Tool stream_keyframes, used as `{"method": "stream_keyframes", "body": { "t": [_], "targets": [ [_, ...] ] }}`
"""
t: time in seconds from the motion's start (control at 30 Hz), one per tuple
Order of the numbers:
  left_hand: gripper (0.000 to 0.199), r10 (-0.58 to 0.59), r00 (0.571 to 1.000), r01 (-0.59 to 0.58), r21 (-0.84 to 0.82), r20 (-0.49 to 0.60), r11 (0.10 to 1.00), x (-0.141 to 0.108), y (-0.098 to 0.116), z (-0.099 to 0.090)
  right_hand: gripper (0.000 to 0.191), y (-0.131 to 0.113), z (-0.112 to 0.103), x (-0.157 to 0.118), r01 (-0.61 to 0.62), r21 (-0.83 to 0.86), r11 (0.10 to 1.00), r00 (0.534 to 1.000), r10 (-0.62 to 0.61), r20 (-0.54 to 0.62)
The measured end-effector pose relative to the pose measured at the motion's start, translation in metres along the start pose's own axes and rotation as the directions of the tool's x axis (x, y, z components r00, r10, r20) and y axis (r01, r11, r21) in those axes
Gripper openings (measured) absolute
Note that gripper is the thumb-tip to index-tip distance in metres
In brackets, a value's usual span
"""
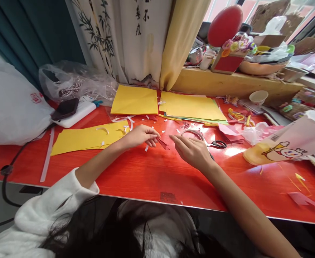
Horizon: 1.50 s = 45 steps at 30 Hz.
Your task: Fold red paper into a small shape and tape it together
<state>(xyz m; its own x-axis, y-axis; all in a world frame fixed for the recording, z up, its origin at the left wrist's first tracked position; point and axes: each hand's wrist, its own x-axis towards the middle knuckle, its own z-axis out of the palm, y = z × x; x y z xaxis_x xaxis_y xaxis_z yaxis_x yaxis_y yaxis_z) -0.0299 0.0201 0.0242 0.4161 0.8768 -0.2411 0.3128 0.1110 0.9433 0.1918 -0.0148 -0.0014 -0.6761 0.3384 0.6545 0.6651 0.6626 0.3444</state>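
My left hand (144,136) is closed on a small bundle of thin red paper strips (163,144), whose ends point right. Just right of these strips is my right hand (191,148), back up, its fingers stretched out and close together, with nothing visible in it. Behind my right hand lie a roll of clear tape (193,132) and black-handled scissors (218,144). A long yellow paper sheet (79,139) lies left of my left hand. Small white paper scraps are scattered around both hands.
Yellow paper stacks (134,100) lie at the back of the red table (136,175). At the right, a large drink cup (289,139) leans over, near pink paper pieces. A phone (65,109) on a white box, plastic bags and a black cable are at the left.
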Motion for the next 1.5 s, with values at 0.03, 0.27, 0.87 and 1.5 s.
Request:
{"method": "stream_keyframes", "body": {
  "t": [0.03, 0.27, 0.87, 1.5],
  "targets": [
    [0.014, -0.009, 1.000, 0.009, -0.006, 0.021, 1.000, 0.000, -0.002, 0.000, 0.027, -0.002, -0.001, 0.001, 0.031, -0.019, 0.999, 0.999, -0.031, 0.020],
    [0.022, -0.094, 0.986, 0.100, -0.033, 0.134, 0.994, -0.002, -0.011, 0.005, 0.023, -0.012, 0.009, 0.000, 0.023, -0.038, 0.999, 0.994, -0.019, 0.110],
    [0.022, -0.043, 0.999, 0.039, 0.101, 0.031, 0.994, -0.011, 0.000, 0.011, 0.031, -0.014, -0.003, 0.006, 0.272, -0.162, 0.949, 0.962, -0.263, 0.078],
    [0.044, 0.153, 0.988, -0.147, 0.391, 0.015, 0.909, -0.016, 0.009, 0.006, 0.065, 0.009, -0.003, -0.002, 0.076, 0.070, 0.995, 0.995, -0.080, 0.061]
  ]
}}
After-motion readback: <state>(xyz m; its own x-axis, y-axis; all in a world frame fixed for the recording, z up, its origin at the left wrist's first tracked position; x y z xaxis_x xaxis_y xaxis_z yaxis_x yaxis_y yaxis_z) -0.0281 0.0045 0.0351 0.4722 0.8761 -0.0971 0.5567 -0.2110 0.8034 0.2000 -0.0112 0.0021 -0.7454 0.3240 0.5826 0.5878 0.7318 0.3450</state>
